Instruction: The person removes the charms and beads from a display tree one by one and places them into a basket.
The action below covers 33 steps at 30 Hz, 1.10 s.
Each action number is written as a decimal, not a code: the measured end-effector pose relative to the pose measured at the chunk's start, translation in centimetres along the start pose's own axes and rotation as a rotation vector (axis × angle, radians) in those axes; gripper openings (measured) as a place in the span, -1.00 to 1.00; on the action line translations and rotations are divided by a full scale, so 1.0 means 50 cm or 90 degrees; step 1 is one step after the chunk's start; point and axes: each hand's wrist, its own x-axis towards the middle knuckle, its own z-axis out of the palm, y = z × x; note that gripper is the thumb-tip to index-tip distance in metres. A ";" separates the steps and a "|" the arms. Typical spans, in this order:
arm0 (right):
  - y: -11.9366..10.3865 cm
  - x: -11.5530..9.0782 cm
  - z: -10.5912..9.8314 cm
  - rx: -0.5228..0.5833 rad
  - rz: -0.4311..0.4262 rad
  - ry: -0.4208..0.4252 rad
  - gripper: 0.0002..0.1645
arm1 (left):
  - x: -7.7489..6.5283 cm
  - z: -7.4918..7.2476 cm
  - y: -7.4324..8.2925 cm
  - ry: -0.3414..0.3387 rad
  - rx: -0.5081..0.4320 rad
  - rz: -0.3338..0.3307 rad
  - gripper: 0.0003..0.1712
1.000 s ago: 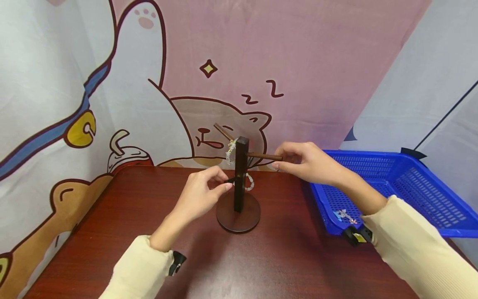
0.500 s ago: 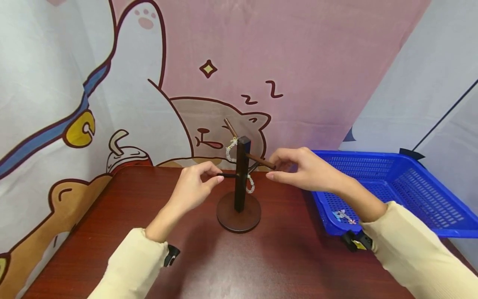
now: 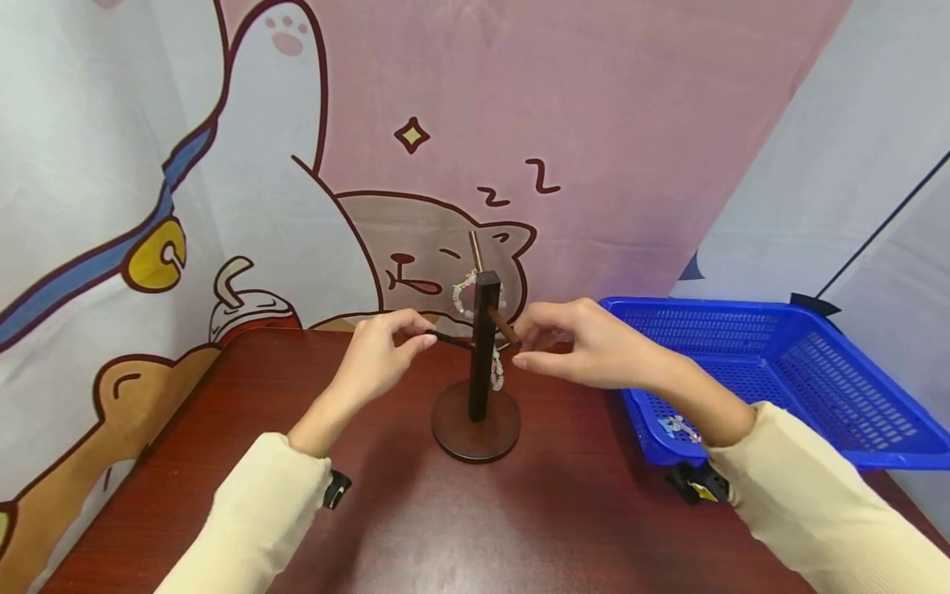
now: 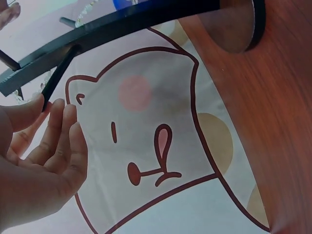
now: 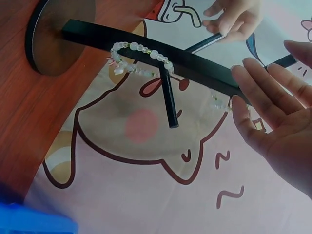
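Observation:
In the head view, a dark wooden stand (image 3: 484, 355) with a round base (image 3: 475, 445) and several side pegs stands upright on the table. My left hand (image 3: 378, 351) pinches the tip of the lower left peg (image 3: 453, 339) between thumb and forefinger. At the upper right peg (image 3: 504, 325), my right hand (image 3: 594, 346) has its thumb and fingers around the tip; the right wrist view shows those fingers (image 5: 270, 100) nearly straight. One pale beaded bracelet (image 3: 458, 305) hangs behind the post's top. Another beaded bracelet (image 5: 146, 51) hangs on a lower peg.
A blue plastic basket (image 3: 779, 307) sits at the right, partly behind my right forearm. Small colourful pieces (image 3: 677, 427) lie in its near corner. A cartoon-printed cloth (image 3: 631, 124) hangs behind the reddish-brown table (image 3: 416, 528).
The stand has turned clockwise as seen from above: its right peg swung nearer, its left peg away. My right hand moved left and down, my left hand left and slightly up.

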 end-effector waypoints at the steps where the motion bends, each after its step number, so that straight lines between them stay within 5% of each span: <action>1: -0.001 0.002 0.001 -0.003 -0.005 -0.002 -0.88 | 0.002 0.000 -0.001 -0.003 0.003 -0.002 -0.94; 16: -0.013 0.025 0.020 -0.020 -0.057 -0.014 -0.86 | 0.032 0.005 -0.020 -0.022 0.003 -0.016 -0.90; 33: -0.001 0.010 0.031 -0.022 -0.005 -0.030 -0.80 | 0.032 0.004 -0.022 -0.036 -0.005 -0.031 -0.89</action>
